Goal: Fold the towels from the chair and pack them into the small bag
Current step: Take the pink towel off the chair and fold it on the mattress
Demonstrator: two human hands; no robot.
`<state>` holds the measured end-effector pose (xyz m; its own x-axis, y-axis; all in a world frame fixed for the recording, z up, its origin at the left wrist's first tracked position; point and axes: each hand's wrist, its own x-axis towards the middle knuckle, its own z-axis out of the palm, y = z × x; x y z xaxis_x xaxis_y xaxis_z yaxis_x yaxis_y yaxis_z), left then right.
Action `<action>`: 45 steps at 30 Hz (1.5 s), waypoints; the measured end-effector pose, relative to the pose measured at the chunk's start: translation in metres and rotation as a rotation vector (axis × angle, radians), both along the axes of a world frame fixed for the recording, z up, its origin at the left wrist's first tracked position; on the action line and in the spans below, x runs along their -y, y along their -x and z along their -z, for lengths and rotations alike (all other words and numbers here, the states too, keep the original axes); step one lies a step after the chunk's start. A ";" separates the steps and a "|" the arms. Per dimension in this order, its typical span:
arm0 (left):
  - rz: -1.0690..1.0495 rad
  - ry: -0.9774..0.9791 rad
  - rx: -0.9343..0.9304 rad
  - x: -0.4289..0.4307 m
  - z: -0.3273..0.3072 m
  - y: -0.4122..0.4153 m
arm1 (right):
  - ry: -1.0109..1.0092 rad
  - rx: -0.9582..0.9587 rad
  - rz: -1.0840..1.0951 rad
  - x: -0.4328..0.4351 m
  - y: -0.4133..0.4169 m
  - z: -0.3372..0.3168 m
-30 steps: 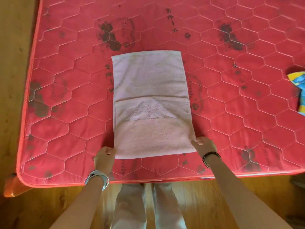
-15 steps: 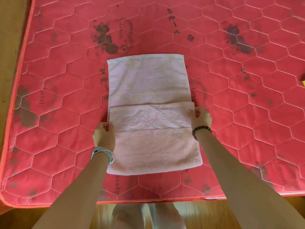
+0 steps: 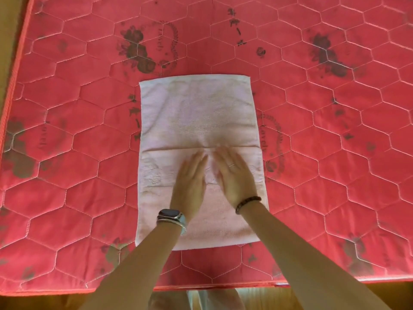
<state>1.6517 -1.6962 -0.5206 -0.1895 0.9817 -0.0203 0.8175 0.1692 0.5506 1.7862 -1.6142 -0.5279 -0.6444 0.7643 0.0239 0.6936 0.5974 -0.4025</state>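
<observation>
A pink towel lies flat at the middle of a red quilted mattress, its near part doubled over so the flap's edge runs across the centre. The left hand and right hand press side by side on the doubled layer, fingers straight, gripping nothing. The terry cloth looks soft, light and limp, and will likely sag and crease unless pinched at two corners and lifted evenly
</observation>
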 end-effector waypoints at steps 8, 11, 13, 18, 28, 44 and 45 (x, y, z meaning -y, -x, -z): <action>0.111 0.118 -0.312 0.009 0.027 0.026 | 0.010 0.234 -0.047 0.001 -0.022 0.016; -0.004 0.114 -0.310 0.025 0.027 0.055 | -0.009 0.318 0.082 -0.008 -0.043 0.015; -0.055 0.149 -0.324 0.036 0.028 0.073 | -0.004 0.332 0.146 -0.011 -0.051 0.014; -0.112 0.167 -0.349 0.040 0.021 0.075 | -0.023 0.341 0.192 -0.001 -0.043 0.005; -0.018 0.145 -0.254 0.054 0.020 -0.013 | 0.063 0.243 0.065 0.081 -0.006 0.013; -0.109 0.268 -0.354 0.137 0.018 0.063 | 0.051 0.371 0.309 0.088 -0.099 0.007; -0.113 0.269 -0.362 0.140 0.016 0.063 | 0.047 0.367 0.305 0.089 -0.101 0.006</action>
